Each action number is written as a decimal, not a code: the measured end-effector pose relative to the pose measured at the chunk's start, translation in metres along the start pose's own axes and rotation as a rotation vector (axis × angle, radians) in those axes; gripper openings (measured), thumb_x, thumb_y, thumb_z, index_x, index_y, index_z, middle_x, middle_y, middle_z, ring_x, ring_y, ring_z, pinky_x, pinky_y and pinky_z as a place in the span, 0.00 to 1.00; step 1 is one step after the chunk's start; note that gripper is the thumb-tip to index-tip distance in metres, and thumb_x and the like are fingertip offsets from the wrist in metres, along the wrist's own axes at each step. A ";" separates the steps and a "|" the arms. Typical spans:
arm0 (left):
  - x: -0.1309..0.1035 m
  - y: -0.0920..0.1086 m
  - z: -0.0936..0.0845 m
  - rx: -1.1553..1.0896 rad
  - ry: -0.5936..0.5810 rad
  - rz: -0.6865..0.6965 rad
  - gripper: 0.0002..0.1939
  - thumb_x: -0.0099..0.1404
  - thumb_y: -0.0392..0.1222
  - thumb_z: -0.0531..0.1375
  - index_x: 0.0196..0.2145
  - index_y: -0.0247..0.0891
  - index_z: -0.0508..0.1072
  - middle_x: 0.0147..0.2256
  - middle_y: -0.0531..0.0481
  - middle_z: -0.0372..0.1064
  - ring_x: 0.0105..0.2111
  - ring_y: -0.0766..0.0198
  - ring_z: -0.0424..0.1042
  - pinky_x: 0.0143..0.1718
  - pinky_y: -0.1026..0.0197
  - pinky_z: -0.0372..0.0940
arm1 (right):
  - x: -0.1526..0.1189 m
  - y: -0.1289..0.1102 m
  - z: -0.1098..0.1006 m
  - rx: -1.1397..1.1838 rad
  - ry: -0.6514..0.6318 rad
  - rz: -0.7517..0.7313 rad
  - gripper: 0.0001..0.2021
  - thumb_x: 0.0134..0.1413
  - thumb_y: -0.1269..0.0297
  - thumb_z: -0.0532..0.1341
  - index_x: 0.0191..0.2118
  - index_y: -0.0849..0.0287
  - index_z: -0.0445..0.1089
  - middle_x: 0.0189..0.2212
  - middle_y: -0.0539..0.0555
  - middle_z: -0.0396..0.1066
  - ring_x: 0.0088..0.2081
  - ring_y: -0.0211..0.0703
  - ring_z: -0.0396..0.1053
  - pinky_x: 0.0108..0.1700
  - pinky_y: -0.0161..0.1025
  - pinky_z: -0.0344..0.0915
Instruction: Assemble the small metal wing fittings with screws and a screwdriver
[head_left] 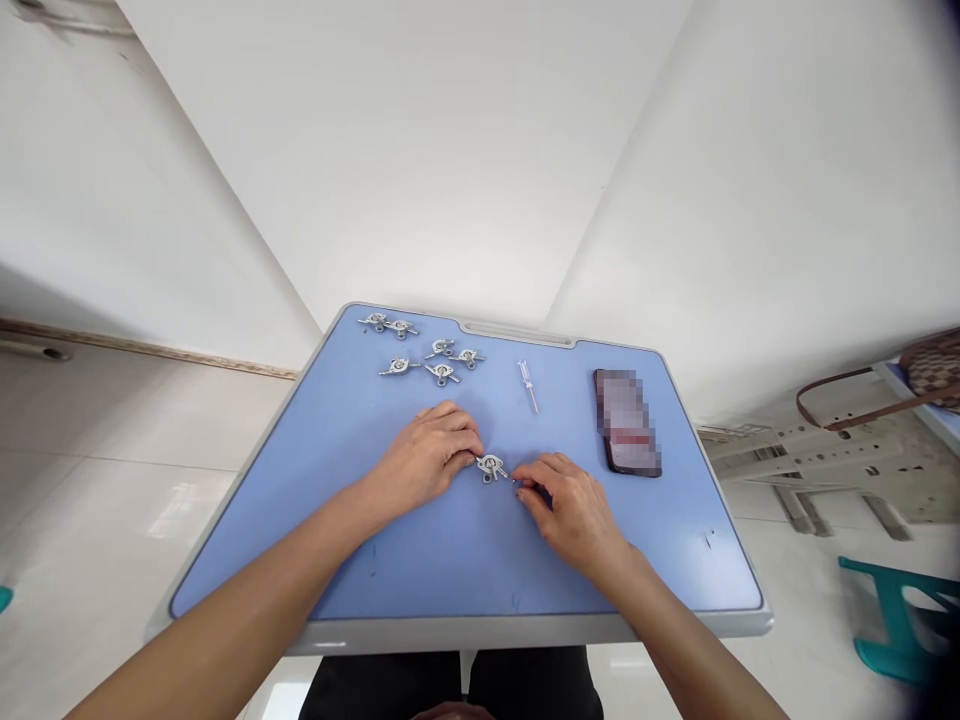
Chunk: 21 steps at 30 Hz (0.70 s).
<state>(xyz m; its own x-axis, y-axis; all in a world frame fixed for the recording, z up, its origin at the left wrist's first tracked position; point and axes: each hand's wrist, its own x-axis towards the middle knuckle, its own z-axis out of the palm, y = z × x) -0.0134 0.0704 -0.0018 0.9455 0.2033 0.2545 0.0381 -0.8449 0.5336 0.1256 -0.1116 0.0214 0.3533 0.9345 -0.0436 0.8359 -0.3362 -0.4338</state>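
Note:
A small silvery metal part with a round centre and thin arms [491, 467] lies on the blue desk between my hands. My left hand [439, 450] pinches the tip of its left arm between thumb and fingers. Just off its right arm, my right hand [561, 497] is closed, thumb and index fingertip together on a tiny shiny piece [515, 482]. Several similar metal parts [442, 373] are grouped at the desk's back left. A small screwdriver with a clear handle [528, 387] lies beyond my hands.
On the right of the blue desk [300, 480] lies a phone [628, 423] with a blurred screen. White walls [420, 150] stand behind the desk. A green stool [892, 620] and a bag with a brown strap [934, 370] are at the far right.

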 end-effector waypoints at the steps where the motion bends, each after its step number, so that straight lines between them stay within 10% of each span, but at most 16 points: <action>1: 0.000 0.000 0.000 0.001 -0.003 -0.002 0.09 0.67 0.32 0.56 0.34 0.39 0.75 0.36 0.49 0.72 0.40 0.59 0.64 0.41 0.56 0.60 | 0.000 0.001 -0.001 0.009 -0.012 -0.003 0.10 0.58 0.72 0.60 0.42 0.52 0.74 0.37 0.49 0.74 0.41 0.40 0.69 0.36 0.36 0.59; 21: 0.000 0.008 0.000 -0.024 0.034 -0.021 0.10 0.65 0.28 0.55 0.31 0.38 0.74 0.30 0.50 0.72 0.35 0.61 0.66 0.37 0.59 0.60 | 0.006 -0.019 -0.003 -0.037 0.240 -0.195 0.07 0.62 0.68 0.57 0.34 0.55 0.72 0.32 0.52 0.73 0.36 0.41 0.65 0.33 0.36 0.58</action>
<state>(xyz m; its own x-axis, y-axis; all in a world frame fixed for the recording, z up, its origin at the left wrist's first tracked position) -0.0133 0.0638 0.0023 0.9329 0.2379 0.2704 0.0493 -0.8281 0.5585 0.1124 -0.1002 0.0320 0.2697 0.9292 0.2527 0.9110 -0.1613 -0.3795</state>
